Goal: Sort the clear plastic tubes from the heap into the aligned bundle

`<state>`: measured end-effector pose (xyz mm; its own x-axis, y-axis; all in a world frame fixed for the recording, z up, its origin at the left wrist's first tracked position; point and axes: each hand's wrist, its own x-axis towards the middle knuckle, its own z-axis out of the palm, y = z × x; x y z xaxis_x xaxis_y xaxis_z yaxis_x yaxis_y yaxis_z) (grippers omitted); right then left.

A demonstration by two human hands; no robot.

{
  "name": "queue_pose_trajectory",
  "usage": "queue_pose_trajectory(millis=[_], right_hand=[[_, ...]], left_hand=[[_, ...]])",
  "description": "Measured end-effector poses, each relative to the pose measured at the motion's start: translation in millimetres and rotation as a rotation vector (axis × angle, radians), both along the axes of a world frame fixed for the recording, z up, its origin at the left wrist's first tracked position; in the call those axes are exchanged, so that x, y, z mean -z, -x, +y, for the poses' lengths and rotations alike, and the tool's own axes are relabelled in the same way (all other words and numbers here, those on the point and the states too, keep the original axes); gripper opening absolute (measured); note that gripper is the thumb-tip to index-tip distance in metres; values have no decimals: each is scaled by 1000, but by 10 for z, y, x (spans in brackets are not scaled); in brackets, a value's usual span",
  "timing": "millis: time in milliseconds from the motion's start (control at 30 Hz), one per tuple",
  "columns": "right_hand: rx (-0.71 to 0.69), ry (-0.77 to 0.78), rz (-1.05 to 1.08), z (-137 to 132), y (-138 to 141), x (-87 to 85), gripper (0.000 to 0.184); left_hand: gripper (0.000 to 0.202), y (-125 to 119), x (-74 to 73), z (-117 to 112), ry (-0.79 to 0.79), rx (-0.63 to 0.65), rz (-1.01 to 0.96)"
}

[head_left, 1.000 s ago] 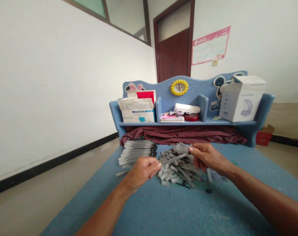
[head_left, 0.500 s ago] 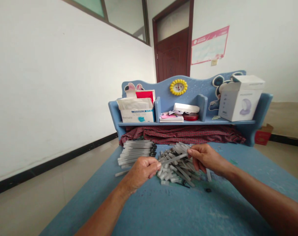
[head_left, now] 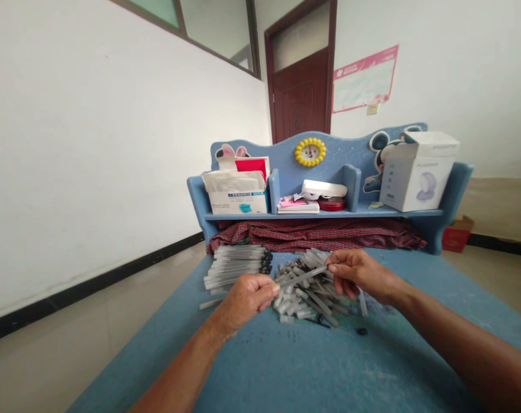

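Pinching a clear plastic tube (head_left: 304,276) between them, the left hand (head_left: 245,301) and right hand (head_left: 358,275) are holding it just above a loose pile of tubes (head_left: 305,301) on a blue surface (head_left: 286,373), while a neat row of aligned tubes (head_left: 237,267) is lying beside the pile.

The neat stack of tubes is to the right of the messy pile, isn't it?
No, it's on the left: the head view shows the neat stack to the left of the messy pile.
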<state>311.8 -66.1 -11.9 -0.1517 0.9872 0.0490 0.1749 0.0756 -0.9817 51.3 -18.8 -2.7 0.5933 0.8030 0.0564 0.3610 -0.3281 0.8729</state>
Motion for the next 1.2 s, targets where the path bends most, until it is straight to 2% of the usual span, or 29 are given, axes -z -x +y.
queue_pose_trajectory(millis=[233, 400, 600, 700, 800, 933, 1033, 1100, 1200], right_hand=[[-23, 10, 11, -8, 4, -19, 36], [35, 6, -45, 2, 35, 12, 40], [-40, -33, 13, -17, -32, -30, 36], [-22, -86, 38, -12, -56, -52, 32], [72, -145, -57, 23, -45, -24, 24], [229, -228, -312, 82, -1, 70, 16], [307, -279, -416, 91, 22, 103, 22], [309, -303, -427, 78, 25, 95, 22], [234, -281, -405, 50, 22, 68, 26]], left_hand=[[36, 3, 13, 20, 5, 13, 9], [36, -10, -4, 3, 21, 23, 17], [32, 13, -32, -13, 153, 15, -21], [34, 43, -31, 8, 210, -4, -52], [35, 57, -18, 32, 216, -19, -58], [34, 44, 4, 42, 209, -31, -51], [33, 28, 15, 37, 201, -44, -46], [33, 20, 18, 33, 193, -51, -43], [33, 13, 13, 24, 191, -48, -36]])
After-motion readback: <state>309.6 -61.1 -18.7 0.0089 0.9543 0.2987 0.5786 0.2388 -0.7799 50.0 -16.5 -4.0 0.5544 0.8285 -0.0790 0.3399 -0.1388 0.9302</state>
